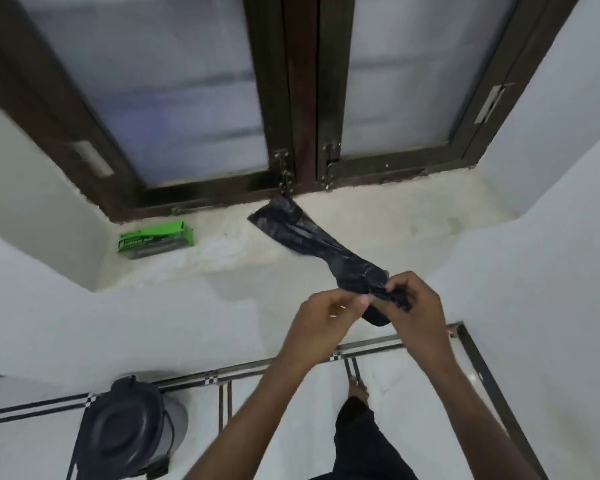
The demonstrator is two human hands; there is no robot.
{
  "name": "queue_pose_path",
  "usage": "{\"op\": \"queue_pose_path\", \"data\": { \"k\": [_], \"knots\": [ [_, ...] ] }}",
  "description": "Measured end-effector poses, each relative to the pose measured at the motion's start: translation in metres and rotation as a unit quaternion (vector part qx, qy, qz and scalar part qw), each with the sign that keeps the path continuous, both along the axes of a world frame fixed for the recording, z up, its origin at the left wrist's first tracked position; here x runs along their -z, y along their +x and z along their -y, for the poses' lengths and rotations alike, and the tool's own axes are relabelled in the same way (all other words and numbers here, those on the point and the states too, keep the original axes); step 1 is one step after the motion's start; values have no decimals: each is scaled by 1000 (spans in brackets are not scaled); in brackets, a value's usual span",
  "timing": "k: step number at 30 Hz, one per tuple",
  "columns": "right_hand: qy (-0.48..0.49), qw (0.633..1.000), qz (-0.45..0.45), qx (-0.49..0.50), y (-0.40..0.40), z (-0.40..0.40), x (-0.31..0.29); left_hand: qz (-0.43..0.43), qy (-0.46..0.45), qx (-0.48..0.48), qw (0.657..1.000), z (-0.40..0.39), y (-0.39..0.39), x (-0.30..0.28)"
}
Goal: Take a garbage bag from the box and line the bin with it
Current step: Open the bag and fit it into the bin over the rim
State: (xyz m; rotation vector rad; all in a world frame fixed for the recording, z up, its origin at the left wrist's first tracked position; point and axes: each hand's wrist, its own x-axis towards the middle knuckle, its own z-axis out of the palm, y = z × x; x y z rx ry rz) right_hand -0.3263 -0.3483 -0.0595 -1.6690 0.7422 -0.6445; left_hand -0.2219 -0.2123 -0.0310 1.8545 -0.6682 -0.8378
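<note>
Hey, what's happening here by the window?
A person is working a black garbage bag with both hands. The right hand and the left hand pinch its near end, apparently trying to open it, while the far end trails onto the window sill. The green box sits on the sill to the left. The bin stands on the floor, lid closed, not yet lined.

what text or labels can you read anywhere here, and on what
Green cardboard box on the pale window sill: white lettering on its dark front panel, too blurred to read for certain.
Crumpled black plastic garbage bag: no print visible.
Dark round-lidded bin on the floor: no label visible.
Nothing else carries text.
</note>
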Motion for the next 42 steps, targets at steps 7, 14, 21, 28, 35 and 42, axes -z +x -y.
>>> {"op": "queue_pose_path", "data": {
  "k": [7, 14, 21, 28, 35, 42],
  "knots": [
    [53, 983, -63, -161, -60, -142, -10, -206, -76, -115, 969, -123, -43, 7],
    [94, 979, -59, -171, -95, -213, -21, -200, -111, -129, 965, -206, -87, 7],
    [84, 987, -62, -118, -127, -267, -4, -72, -61, -196, 976, -275, -141, 4],
    [188, 969, 30, -156, -155, -315, -8, -22, -39, -233, 971, -357, -181, 1],
    [256, 935, 4, -247, -162, -384, -5, -23, -82, -215, 973, -401, -202, -4],
    [216, 957, -21, -194, -148, -432, -2, 63, 18, -301, 951, -490, -181, 13]
  ]
}}
